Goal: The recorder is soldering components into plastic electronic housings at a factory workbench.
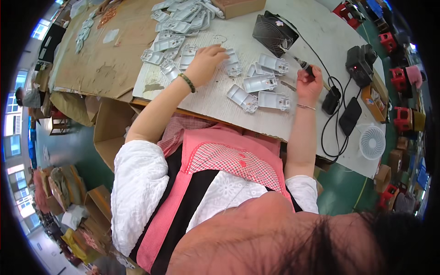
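grips a soldering iron [298, 60] in the right hand [310, 83], with fingers clamped around the dark handle [307, 68], probably to stay clear of a hot tip. points that tip beyond those fingers toward a black fan [270, 33], perhaps set there to clear smoke. holds the left hand [207, 62] with fingers curled beside a white plastic case [233, 66]; cannot tell whether apart or closed on it. has loose cases [259, 84] between both hands' fingers, seemingly for easy reach, and a pile of cases [184, 20] beyond the left fingers.
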`<state>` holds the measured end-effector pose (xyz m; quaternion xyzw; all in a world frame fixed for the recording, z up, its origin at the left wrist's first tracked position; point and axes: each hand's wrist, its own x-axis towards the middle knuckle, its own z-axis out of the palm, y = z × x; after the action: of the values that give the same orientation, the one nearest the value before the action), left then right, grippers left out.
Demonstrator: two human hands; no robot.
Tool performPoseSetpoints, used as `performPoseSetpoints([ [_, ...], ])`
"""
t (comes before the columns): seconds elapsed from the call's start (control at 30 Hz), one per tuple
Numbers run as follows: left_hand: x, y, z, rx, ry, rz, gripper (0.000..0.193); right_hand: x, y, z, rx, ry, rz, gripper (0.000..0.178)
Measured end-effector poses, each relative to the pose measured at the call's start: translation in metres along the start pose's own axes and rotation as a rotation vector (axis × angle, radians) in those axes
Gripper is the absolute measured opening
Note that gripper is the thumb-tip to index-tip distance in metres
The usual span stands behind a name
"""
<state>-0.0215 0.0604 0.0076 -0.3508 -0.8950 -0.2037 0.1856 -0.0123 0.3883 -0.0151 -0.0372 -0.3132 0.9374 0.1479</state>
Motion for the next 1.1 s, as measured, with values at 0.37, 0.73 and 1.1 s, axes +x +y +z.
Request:
performPoseSetpoints([
  [0.37, 0.038, 0.038, 0.014, -0.248, 0.208, 0.002, 0.013, -0.004, -0.003, 0.003, 0.023, -0.023, -0.015, 0.008],
  [0.73, 0.009, 0.052, -0.013, 0.105, 0.131, -0.178, 0.046, -0.002, -0.002, 0.003, 0.055, -0.019, -0.011, 0.009],
  [1.1, -0.044, -0.043, -0.020, 0.295, -0.097, -0.517, 0.054, -0.009, -0.005, 0.005, 0.009, -0.029, -0.030, 0.009],
])
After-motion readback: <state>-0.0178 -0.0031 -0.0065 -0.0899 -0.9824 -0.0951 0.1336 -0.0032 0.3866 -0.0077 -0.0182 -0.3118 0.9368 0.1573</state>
